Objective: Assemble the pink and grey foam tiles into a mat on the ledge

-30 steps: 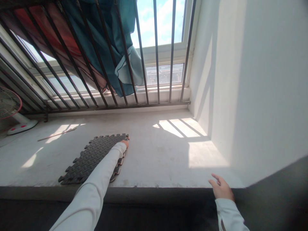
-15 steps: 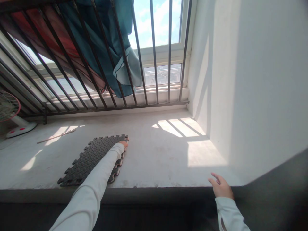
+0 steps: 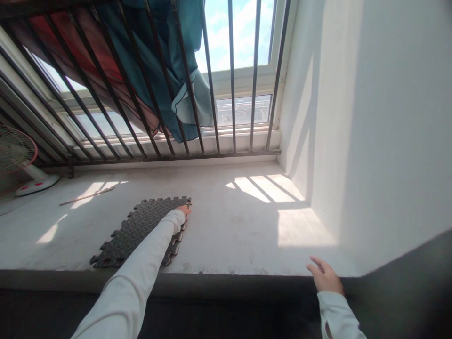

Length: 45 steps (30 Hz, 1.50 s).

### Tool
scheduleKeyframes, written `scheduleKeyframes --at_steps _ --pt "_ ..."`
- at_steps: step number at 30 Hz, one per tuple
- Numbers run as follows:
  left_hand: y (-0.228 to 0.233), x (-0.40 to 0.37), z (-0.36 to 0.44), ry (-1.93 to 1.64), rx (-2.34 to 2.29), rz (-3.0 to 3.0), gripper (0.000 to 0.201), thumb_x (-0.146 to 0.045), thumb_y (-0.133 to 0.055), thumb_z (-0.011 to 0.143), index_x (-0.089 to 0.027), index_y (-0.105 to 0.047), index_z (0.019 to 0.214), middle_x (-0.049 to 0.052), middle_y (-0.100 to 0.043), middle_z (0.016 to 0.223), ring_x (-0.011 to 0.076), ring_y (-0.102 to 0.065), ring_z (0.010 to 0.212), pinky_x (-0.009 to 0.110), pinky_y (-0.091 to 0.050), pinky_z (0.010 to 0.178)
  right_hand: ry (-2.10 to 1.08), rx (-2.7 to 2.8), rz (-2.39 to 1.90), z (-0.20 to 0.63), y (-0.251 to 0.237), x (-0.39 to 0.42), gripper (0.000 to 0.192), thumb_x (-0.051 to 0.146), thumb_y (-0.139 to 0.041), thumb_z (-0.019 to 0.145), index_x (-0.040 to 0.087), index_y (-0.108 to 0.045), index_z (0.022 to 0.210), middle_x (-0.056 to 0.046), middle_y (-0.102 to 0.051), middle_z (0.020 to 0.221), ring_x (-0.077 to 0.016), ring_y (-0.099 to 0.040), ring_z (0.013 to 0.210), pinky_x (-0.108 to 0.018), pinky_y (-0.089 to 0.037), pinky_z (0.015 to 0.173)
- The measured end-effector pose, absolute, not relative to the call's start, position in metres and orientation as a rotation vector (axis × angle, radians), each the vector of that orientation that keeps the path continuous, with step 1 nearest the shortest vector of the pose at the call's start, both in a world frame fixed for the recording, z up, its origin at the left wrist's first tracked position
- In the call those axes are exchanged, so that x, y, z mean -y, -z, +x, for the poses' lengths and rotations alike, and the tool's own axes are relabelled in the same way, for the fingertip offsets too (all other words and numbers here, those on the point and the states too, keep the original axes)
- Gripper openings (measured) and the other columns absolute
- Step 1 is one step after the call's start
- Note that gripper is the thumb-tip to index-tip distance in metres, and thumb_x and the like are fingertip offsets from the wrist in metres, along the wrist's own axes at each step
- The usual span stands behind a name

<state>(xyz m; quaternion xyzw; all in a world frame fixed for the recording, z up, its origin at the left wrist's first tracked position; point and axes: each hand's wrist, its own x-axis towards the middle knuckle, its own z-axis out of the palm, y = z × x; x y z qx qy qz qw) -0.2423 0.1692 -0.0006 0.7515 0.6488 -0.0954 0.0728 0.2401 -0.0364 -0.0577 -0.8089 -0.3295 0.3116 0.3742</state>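
Observation:
A dark grey foam floor mat point(image 3: 144, 223) with jigsaw edges and a raised tread pattern lies on the pale ledge point(image 3: 229, 235), left of the middle. My left hand point(image 3: 184, 210) grips its far right corner, the fingers partly hidden by the mat and my sleeve. The white sleeve crosses over part of the mat and covers it. Over the ledge's front edge at the right, my right hand point(image 3: 327, 277) hovers with thumb and forefinger apart, holding nothing.
Dark metal railing bars point(image 3: 233, 94) run along the back, before a window and a hanging teal and red cloth point(image 3: 151, 61). A fan point(image 3: 38, 181) stands at far left, near a thin stick point(image 3: 86, 196). A white wall point(image 3: 391, 141) rises at the right.
The whole view has shifted slightly, so the ledge and mat appear a little further right. My left hand keeps its hold on the mat's corner; my right hand has hardly moved.

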Motion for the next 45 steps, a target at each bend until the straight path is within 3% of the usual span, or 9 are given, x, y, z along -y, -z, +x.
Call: scheduleKeyframes --at_steps 5,8,14,21,27,30,35,39,45 --pt "-0.006 -0.118 -0.251 0.379 -1.771 2.436 0.037 -0.025 -0.051 0.072 -0.023 -0.056 0.109 0.007 -0.052 0.119 0.0202 -0.045 0.108 0.03 -0.035 0.093 -0.864 0.872 -2.108 0.241 0.054 0.034 0.053 0.043 -0.05 0.045 0.015 -0.06 0.089 -0.014 -0.061 0.098 -0.0301 -0.053 0.099 -0.037 -0.043 0.083" --pt "-0.008 -0.081 -0.256 0.491 -1.692 2.474 0.047 -0.033 -0.059 0.067 -0.027 -0.052 0.113 0.007 -0.052 0.117 0.0253 -0.043 0.109 0.037 -0.04 0.088 -0.902 0.89 -2.118 0.241 0.049 0.031 0.051 0.042 -0.05 0.045 0.016 -0.059 0.088 -0.013 -0.062 0.097 -0.03 -0.051 0.102 -0.037 -0.042 0.084" --pt "-0.017 -0.039 -0.259 0.555 -1.78 2.381 0.062 -0.035 -0.064 0.062 -0.026 -0.045 0.12 0.009 -0.037 0.133 0.0289 -0.037 0.115 0.042 -0.038 0.091 -0.861 0.885 -2.182 0.233 0.042 0.037 0.056 0.041 -0.046 0.046 0.012 -0.059 0.092 -0.018 -0.06 0.1 -0.0307 -0.051 0.102 -0.038 -0.041 0.086" --pt "-0.019 -0.023 -0.242 0.448 -1.856 2.303 0.049 -0.021 -0.06 0.065 -0.024 -0.053 0.113 0.008 -0.041 0.129 0.024 -0.036 0.117 0.038 -0.035 0.096 -0.795 0.871 -2.211 0.235 0.043 0.046 0.053 0.037 -0.046 0.051 0.01 -0.06 0.094 -0.015 -0.062 0.096 -0.0273 -0.056 0.095 -0.033 -0.043 0.083" --pt "-0.002 0.013 -0.239 0.066 -2.483 1.855 0.082 -0.031 -0.065 0.059 -0.023 -0.026 0.131 0.013 -0.022 0.139 0.0323 -0.022 0.124 0.052 -0.033 0.092 -0.879 0.873 -2.204 0.24 0.024 0.056 0.041 0.033 -0.052 0.052 0.015 -0.064 0.088 -0.007 -0.067 0.084 -0.0254 -0.058 0.089 -0.03 -0.046 0.077" --pt "0.02 0.037 -0.251 -0.517 -2.693 1.723 0.064 -0.041 -0.056 0.066 -0.013 -0.039 0.121 0.018 -0.036 0.126 0.0288 -0.036 0.116 0.042 -0.038 0.089 -0.836 0.876 -2.2 0.234 0.017 0.059 0.037 0.031 -0.052 0.053 0.016 -0.065 0.084 -0.006 -0.067 0.079 -0.0255 -0.058 0.088 -0.031 -0.046 0.076" --pt "0.049 0.053 -0.246 -1.085 -2.518 1.553 0.041 -0.039 -0.05 0.072 -0.016 -0.046 0.105 0.007 -0.053 0.091 0.0159 -0.055 0.078 0.031 -0.045 0.077 -0.732 0.955 -2.154 0.219 0.016 0.062 0.037 0.033 -0.048 0.058 0.016 -0.064 0.086 -0.007 -0.066 0.081 -0.0247 -0.058 0.091 -0.031 -0.045 0.079" --pt "0.049 0.048 -0.225 -0.96 -2.571 1.49 0.04 -0.035 -0.051 0.073 -0.016 -0.047 0.108 0.007 -0.056 0.091 0.0158 -0.056 0.078 0.028 -0.043 0.075 -0.713 0.971 -2.156 0.216 0.015 0.066 0.041 0.035 -0.045 0.06 0.015 -0.063 0.091 -0.007 -0.066 0.08 -0.0238 -0.058 0.089 -0.03 -0.045 0.077" --pt "0.029 0.042 -0.209 -0.356 -2.736 1.494 0.046 -0.039 -0.044 0.079 -0.022 -0.045 0.122 0.011 -0.057 0.093 0.0234 -0.055 0.085 0.031 -0.041 0.069 -0.768 0.93 -2.149 0.218 0.015 0.068 0.05 0.038 -0.043 0.061 0.009 -0.059 0.098 -0.01 -0.064 0.079 -0.0262 -0.058 0.084 -0.032 -0.046 0.071"
